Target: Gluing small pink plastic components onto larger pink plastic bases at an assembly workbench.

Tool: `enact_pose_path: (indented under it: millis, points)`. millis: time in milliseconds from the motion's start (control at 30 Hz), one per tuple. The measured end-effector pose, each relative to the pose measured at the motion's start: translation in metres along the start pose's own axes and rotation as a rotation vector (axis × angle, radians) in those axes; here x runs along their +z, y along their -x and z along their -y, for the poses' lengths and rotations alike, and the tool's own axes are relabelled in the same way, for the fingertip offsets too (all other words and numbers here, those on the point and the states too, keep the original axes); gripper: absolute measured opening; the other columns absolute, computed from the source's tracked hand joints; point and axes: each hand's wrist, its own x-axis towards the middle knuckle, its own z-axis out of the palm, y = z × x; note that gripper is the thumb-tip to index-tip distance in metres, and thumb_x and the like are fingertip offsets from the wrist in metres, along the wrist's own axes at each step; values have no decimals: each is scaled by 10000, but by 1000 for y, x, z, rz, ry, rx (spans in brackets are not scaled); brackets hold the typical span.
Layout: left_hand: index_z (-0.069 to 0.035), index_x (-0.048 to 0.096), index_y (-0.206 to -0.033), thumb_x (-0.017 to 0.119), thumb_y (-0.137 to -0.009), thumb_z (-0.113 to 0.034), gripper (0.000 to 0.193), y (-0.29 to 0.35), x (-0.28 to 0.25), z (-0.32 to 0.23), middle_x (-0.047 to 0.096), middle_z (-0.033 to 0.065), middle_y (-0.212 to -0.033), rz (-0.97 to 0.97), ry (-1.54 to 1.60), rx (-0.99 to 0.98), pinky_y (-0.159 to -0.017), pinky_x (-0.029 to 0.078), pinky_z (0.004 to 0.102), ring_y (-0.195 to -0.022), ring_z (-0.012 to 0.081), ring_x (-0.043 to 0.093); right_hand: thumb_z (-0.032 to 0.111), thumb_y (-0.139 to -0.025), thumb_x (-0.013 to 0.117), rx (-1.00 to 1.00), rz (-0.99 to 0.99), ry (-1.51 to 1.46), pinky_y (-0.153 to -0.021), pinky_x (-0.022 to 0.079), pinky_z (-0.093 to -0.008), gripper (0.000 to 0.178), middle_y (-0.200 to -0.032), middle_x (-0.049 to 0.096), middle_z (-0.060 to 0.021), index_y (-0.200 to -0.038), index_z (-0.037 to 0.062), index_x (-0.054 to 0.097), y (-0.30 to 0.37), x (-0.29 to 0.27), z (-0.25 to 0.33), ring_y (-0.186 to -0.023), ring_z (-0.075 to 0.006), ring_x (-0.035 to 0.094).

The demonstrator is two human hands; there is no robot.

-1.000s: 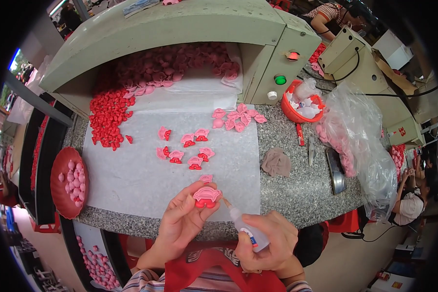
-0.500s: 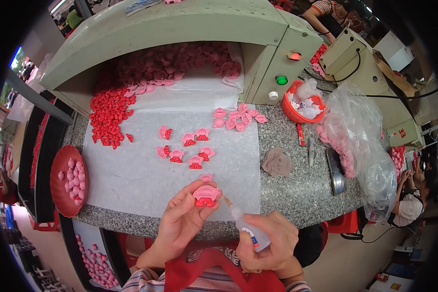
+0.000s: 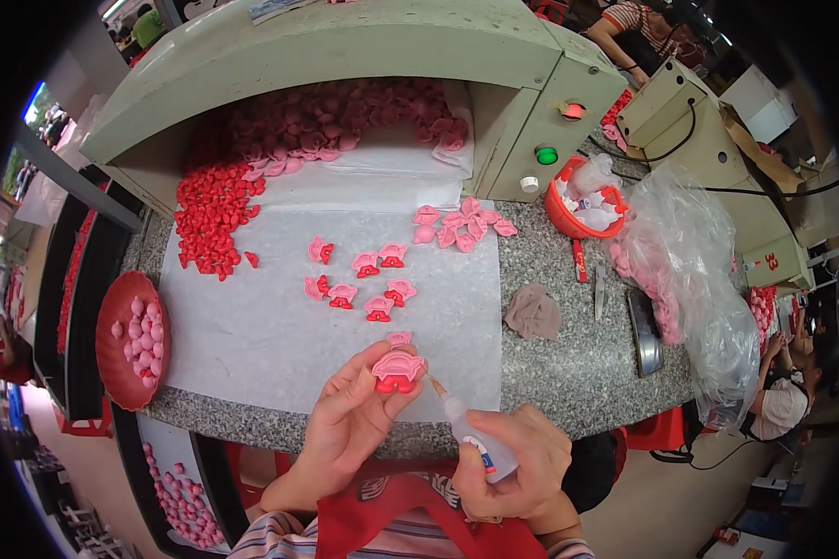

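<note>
Between its thumb and fingers, my left hand (image 3: 352, 410) holds a small pink-and-red plastic piece (image 3: 398, 370), a pink hollow shell with red feet-like parts at the bottom. My right hand (image 3: 522, 461) is wrapped round a small clear glue bottle (image 3: 483, 443). Its thin nozzle (image 3: 437, 386) points up and left, right beside the edge of the pink shell; whether it touches cannot be told. Just beyond my left fingers a similar pink piece (image 3: 398, 339) lies on the white paper (image 3: 242, 345). Farther off are several joined pink-and-red pieces (image 3: 366, 264).
A pale green arched machine (image 3: 317, 47) covers heaps of red parts (image 3: 216, 219) and pink shells (image 3: 345, 121). Loose pink shells (image 3: 461, 224) lie at the paper's right. Around it are a red bowl (image 3: 109, 363), an orange basket (image 3: 569, 224), a cloth (image 3: 533, 312), a phone (image 3: 645, 335) and a plastic bag (image 3: 708, 279).
The view has shifted very slightly. Both hands keep nearly the same pose, with the nozzle still beside the pink shell.
</note>
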Motion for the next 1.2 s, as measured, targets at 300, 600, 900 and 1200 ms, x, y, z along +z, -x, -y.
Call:
enact_pose_path:
  millis: [300,600,900,1200]
  points:
    - [27,430,-1209,512,-874,-147,386,1,-2,-1,482,154,-1216,10,-1,3,-965,397,390,-1127,264,483,42,-598,635,-10,15,10,-360,337,-245,349,-588,539,-60,-933,-24,561,-1,1,2,-391,-148,434]
    - [27,426,-1214,514,-874,-152,394,0,0,-2,484,152,-1214,6,-7,1,-958,404,385,-1125,264,484,53,-602,641,-13,36,4,-365,353,-243,334,-578,540,-54,-922,-11,571,-1,1,3,-395,-145,439]
    - [31,422,-1213,507,-877,-149,390,1,-1,-2,477,164,-1216,3,4,8,-959,409,388,-1117,267,490,63,-605,641,-10,61,-1,-370,353,-238,308,-583,544,-46,-899,-3,579,0,1,5,-402,-140,439]
    - [28,424,-1209,507,-876,-145,384,0,1,-2,475,158,-1220,9,30,0,-974,394,394,-1123,266,484,69,-615,637,-5,47,-9,-370,354,-235,304,-587,552,-51,-904,-1,576,0,1,6,-402,-142,444]
